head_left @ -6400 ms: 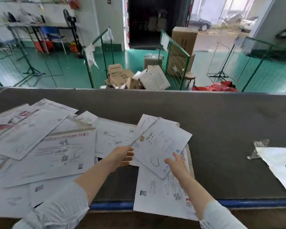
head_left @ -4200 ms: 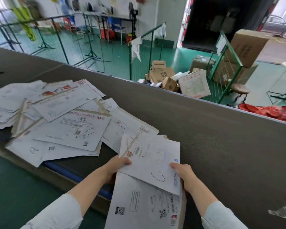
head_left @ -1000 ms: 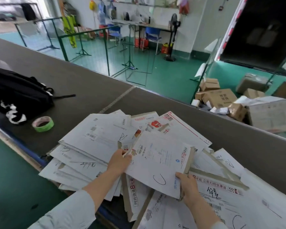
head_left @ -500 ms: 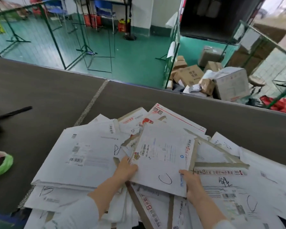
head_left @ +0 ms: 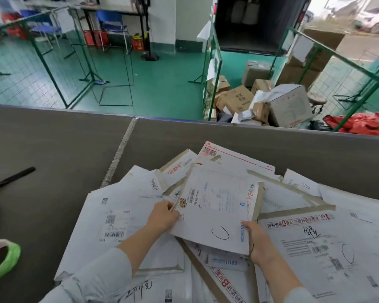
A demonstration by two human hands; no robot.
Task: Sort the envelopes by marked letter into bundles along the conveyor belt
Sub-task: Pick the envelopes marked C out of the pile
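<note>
I hold a white envelope (head_left: pixel 214 206) marked with a hand-drawn C over a loose pile of envelopes (head_left: pixel 127 217) on the grey conveyor belt (head_left: pixel 53 149). My left hand (head_left: pixel 163 216) grips its left edge. My right hand (head_left: pixel 255 234) grips its lower right corner. A second envelope edge shows just behind the held one on its right side. Another large envelope (head_left: pixel 328 248) with a circled mark lies to the right, and one with red print (head_left: pixel 234 160) lies behind.
A green tape roll (head_left: pixel 3 259) lies at the belt's left edge, with a black strap (head_left: pixel 11 177) beyond it. A metal seam (head_left: pixel 118 153) crosses the belt. Past the far edge stand green wire cages (head_left: pixel 210 68) and cardboard boxes (head_left: pixel 236 98).
The view has swung from the right part of the belt to the big pile on the left, and both hands carried the C envelope over it. In the last half second it barely moved.
</note>
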